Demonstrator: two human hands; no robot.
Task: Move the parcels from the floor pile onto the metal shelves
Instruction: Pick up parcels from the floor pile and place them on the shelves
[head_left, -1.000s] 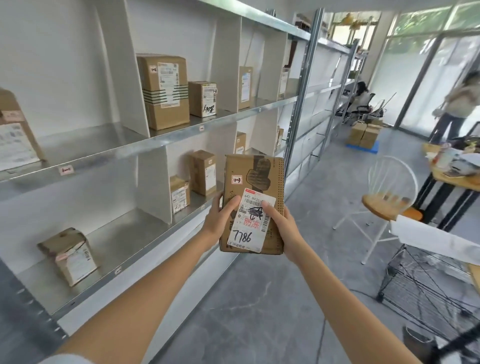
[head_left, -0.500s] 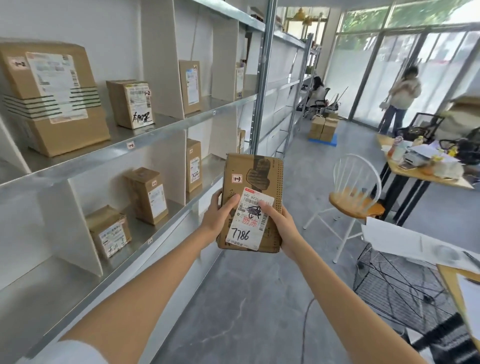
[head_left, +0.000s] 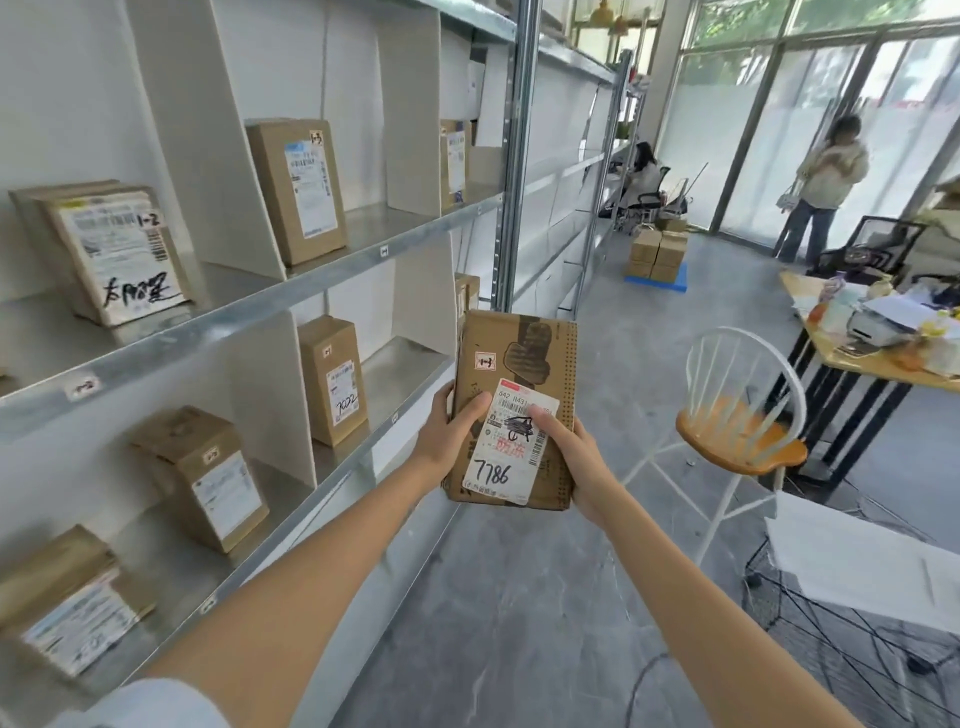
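Several boxes (head_left: 306, 189) already on left shelves (head_left: 363, 254); both hands (head_left: 449, 436) grip parcel (head_left: 517, 410), not yet shelved.

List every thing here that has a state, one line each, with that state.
held parcel: upright, off the shelves, label 7786 facing the camera
left hand: grip on the parcel's left edge, thumb on its front
right hand: grip on the parcel's right edge, thumb on the label
parcel marked 1-2: standing on the upper shelf
parcel marked 7022: standing on the lower shelf
white chair: upright, unoccupied
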